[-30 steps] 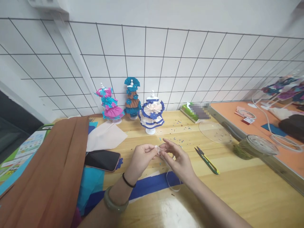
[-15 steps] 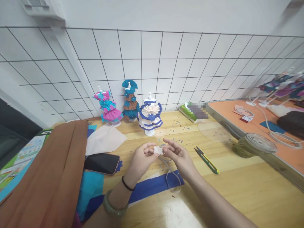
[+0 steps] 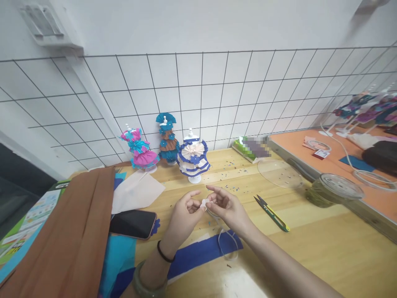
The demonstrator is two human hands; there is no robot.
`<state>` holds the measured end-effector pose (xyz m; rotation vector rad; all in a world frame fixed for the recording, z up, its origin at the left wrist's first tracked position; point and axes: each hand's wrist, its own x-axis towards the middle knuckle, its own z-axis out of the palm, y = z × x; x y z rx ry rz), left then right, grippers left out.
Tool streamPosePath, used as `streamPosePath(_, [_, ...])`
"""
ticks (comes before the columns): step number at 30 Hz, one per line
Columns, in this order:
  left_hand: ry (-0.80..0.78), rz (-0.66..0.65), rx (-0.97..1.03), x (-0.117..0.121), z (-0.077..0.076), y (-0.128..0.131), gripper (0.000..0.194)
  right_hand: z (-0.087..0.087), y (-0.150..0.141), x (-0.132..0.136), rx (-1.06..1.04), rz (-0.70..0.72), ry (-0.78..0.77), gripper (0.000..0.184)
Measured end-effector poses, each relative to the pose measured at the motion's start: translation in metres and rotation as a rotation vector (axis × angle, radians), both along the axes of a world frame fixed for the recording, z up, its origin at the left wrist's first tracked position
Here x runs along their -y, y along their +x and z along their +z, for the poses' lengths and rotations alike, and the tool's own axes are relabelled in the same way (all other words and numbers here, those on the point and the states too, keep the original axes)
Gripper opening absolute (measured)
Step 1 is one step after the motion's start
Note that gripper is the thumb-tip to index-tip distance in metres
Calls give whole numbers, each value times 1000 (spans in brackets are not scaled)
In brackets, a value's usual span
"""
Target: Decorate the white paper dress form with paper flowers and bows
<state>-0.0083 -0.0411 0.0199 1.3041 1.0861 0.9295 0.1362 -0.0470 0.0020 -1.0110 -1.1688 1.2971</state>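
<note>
Between my two hands is a small white paper flower [image 3: 204,204], held just above the wooden table. My left hand [image 3: 186,211] pinches its left side between thumb and fingers. From the right, the thumb and fingertips of my right hand [image 3: 228,207] close on the flower too, with the index finger stretched out. Below my hands lie a loop of thin white tape [image 3: 221,244] and a blue paper strip [image 3: 198,253]. Beyond them stands a small dress form in a white and blue ruffled paper dress [image 3: 194,159].
Two more dressed forms, one pink and turquoise [image 3: 141,151] and one teal and brown [image 3: 168,140], stand by the tiled wall. Yellow-green thread snips [image 3: 273,213] lie at right, near a round clear container [image 3: 335,190]. A phone [image 3: 134,223] and brown paper [image 3: 68,231] are at left.
My right thumb and fingers have come in onto the flower, covering more of it. The camera view has tilted up slightly, so the table things sit lower.
</note>
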Motion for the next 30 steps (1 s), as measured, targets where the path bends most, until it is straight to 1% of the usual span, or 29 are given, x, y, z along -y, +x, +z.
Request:
streamPosePath(4, [29, -21, 71, -5, 0, -5, 50, 10, 7, -6, -39, 29, 1, 48])
streamPosePath(6, [50, 7, 90, -9, 3, -10, 52, 17, 12, -12, -27, 7, 23, 48])
streamPosePath(10, [143, 176, 88, -24, 13, -21, 51, 36, 23, -30, -12, -47, 97, 48])
streamPosePath(13, [259, 306, 64, -40, 24, -26, 48, 53, 29, -48, 9, -86, 178, 49])
streamPosePath(16, [434, 434, 24, -63, 39, -26, 45, 71, 32, -71, 17, -133, 293, 51])
streamPosePath(18, [571, 485, -13, -82, 51, -24, 43, 82, 31, -88, 46, -164, 369, 52])
streamPosePath(19, [616, 485, -29, -92, 56, -22, 41, 86, 30, -96, 70, -185, 399, 52])
streamPosePath(21, [675, 444, -39, -113, 66, -18, 39, 92, 26, -112, 114, -209, 434, 51])
streamPosePath(25, [697, 256, -19, -146, 79, -10, 37, 92, 16, -135, 129, -194, 396, 53])
streamPosePath(27, [710, 184, -24, -156, 83, -8, 37, 90, 11, -141, 134, -183, 388, 53])
streamPosePath(30, [693, 109, -57, -164, 87, -8, 36, 89, 8, -146, 183, -184, 422, 52])
